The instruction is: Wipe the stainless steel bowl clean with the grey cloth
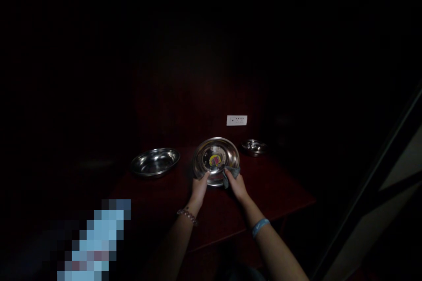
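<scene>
Apparently mid-wipe, the steel basin tilts over the worktop between its far and near edges, the left hand pinching the near rim with its fingers, the right hand pinching a grey cloth there, further wiping calling for a steady left grip.

Left hand and right hand — most fingers hidden behind basin or cloth; sticker print unreadable, forearms cut off below

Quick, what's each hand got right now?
Left hand: closed on the near rim of the metal dish.
Right hand: holding a grey cloth against the same dish.
</scene>
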The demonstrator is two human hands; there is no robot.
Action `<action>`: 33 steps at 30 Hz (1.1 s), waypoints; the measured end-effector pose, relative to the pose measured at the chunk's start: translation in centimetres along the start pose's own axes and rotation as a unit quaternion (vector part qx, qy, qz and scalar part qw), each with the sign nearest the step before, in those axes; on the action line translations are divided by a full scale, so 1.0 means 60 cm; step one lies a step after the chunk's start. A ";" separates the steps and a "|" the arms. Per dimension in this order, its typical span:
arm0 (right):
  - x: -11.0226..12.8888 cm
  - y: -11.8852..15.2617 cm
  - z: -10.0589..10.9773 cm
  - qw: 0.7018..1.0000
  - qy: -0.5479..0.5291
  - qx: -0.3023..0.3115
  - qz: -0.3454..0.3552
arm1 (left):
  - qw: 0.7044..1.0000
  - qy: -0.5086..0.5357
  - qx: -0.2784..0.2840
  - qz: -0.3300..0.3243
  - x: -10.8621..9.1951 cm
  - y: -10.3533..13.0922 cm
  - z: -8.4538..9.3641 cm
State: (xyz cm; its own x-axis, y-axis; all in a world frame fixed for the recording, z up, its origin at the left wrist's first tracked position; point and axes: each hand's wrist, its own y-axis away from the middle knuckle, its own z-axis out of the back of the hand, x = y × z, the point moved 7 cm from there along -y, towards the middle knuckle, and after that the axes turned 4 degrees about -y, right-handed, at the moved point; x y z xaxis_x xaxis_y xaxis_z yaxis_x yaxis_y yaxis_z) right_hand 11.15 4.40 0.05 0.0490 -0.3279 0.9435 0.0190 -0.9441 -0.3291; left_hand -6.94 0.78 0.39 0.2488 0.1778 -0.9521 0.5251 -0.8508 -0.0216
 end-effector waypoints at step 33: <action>0.010 0.005 -0.002 0.999 0.042 0.003 -0.002 | 0.999 0.009 0.025 -0.020 -0.002 -0.003 -0.004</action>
State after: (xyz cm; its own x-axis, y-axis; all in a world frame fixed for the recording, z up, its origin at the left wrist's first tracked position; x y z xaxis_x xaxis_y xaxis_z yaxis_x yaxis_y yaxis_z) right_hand 11.07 3.94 0.50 -0.0343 -0.3260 0.9448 0.0258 -0.9453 -0.3252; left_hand -6.87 1.07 0.58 0.2430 0.2209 -0.9446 0.4944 -0.8660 -0.0753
